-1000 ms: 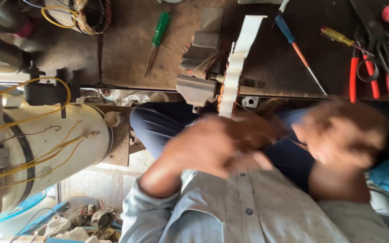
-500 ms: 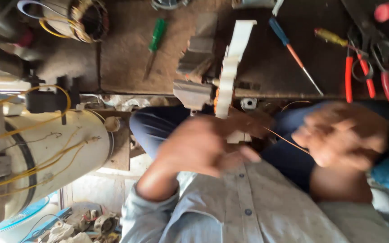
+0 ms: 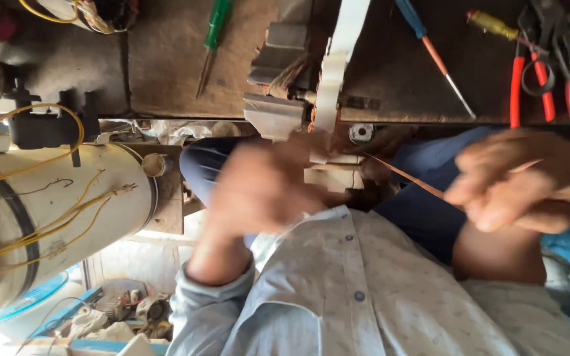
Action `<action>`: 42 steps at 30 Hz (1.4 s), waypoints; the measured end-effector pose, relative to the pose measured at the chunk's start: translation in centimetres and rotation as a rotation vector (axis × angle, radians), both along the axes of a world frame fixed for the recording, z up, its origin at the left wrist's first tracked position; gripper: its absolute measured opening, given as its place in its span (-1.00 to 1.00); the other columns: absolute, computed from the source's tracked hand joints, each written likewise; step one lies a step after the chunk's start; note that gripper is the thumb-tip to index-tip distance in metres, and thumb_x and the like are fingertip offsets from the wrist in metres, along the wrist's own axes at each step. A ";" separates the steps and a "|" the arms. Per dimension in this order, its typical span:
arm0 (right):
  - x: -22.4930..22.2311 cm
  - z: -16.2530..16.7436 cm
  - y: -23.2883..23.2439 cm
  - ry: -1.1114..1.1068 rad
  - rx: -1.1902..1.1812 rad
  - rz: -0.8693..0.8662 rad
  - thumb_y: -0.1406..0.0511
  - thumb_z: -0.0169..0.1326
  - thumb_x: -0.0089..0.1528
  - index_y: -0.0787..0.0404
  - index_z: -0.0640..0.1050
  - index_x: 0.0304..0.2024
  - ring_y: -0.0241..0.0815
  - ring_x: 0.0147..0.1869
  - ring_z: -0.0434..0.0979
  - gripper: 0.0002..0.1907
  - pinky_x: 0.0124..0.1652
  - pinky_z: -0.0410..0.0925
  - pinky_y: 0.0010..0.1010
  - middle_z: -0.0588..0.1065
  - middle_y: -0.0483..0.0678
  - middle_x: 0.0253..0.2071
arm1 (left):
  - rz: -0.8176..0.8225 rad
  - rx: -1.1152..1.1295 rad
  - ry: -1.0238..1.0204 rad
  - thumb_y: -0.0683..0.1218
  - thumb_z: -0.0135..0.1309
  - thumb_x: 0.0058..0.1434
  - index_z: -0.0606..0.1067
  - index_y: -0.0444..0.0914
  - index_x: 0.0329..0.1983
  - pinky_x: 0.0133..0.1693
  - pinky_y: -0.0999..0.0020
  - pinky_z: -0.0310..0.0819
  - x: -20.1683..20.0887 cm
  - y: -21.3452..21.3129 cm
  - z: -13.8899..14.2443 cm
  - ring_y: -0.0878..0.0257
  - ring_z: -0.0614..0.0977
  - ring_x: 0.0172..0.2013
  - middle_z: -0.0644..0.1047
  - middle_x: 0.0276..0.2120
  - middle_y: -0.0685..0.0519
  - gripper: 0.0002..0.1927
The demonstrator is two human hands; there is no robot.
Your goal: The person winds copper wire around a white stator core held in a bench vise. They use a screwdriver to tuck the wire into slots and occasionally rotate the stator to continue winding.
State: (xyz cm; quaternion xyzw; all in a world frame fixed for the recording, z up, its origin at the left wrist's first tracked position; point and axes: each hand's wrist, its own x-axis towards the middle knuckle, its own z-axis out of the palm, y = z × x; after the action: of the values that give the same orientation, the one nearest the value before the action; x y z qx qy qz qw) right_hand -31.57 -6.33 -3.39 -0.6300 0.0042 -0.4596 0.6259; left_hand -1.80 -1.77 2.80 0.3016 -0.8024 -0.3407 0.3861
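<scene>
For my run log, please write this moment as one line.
left hand: blurred, at white winding form | right hand: pinching copper wire, taut

left hand [image 3: 265, 191] blurred, right hand [image 3: 519, 178] pinched shut

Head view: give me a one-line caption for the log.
Left hand at a white winding form on the workbench; right hand pulls thin copper wire taut; red-handled pliers lie nearby.

Thin copper wire [image 3: 404, 177] stretched taut, slanting from pale winding frame [image 3: 335, 173], possibly coil former, at bench edge.
</scene>
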 end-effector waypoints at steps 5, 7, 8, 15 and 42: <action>-0.2 -7.4 -0.5 0.214 0.096 0.243 0.27 0.18 0.32 0.17 0.67 -0.19 -0.42 -0.38 0.55 -0.88 -0.30 0.43 -0.53 0.60 0.29 0.07 | -0.085 0.097 0.065 -0.11 0.16 0.30 0.53 -0.29 -0.02 -0.20 0.29 0.63 -1.5 0.7 -1.6 0.10 0.69 -0.19 0.54 0.02 -0.14 -0.76; 1.8 -8.0 -1.2 0.322 -0.038 -0.019 0.34 0.21 0.34 0.21 0.54 -0.07 -0.14 -0.24 0.52 -0.85 -0.33 0.37 -0.44 0.55 0.21 0.02 | 0.238 0.037 -0.045 -0.12 0.15 0.30 0.55 -0.20 -0.16 -0.23 0.32 0.63 1.7 0.7 -4.7 0.15 0.70 -0.21 0.56 -0.10 -0.06 -0.91; 2.7 -7.4 -1.5 0.375 -0.098 -0.154 0.37 0.23 0.35 0.23 0.47 -0.01 0.00 -0.18 0.50 -0.78 -0.34 0.34 -0.39 0.52 0.18 0.00 | 0.397 0.011 -0.100 -0.13 0.15 0.30 0.56 -0.15 -0.23 -0.25 0.34 0.63 2.9 0.8 -6.1 0.18 0.71 -0.22 0.58 -0.16 -0.02 -0.99; 0.6 -0.8 -1.3 0.035 -0.147 -0.067 0.28 0.18 0.35 0.19 0.53 0.02 -0.07 -0.26 0.53 -0.78 -0.15 0.41 -0.17 0.53 0.05 -0.09 | 0.293 0.186 0.115 -0.13 0.11 0.28 0.59 -0.33 0.01 -0.20 0.19 0.54 1.3 0.3 -0.9 0.04 0.62 -0.25 0.53 -0.27 -0.10 -0.72; 6.2 -3.3 -3.6 0.693 -0.349 -0.139 0.19 0.14 0.31 0.26 0.63 -0.19 -0.10 -0.34 0.60 -0.76 -0.24 0.45 -0.23 0.56 0.18 -0.12 | 0.478 0.175 -0.112 0.03 0.16 0.35 0.67 -0.08 -0.12 -0.25 0.17 0.58 5.1 0.4 -10.2 0.06 0.66 -0.29 0.62 -0.12 -0.03 -0.83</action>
State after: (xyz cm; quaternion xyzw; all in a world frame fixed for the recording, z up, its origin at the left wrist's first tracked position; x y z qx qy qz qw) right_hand -25.34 -9.95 -6.70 -0.8430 0.1798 -0.2544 0.4384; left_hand 3.28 -1.38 -7.40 0.5332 -0.6960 -0.2907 0.3831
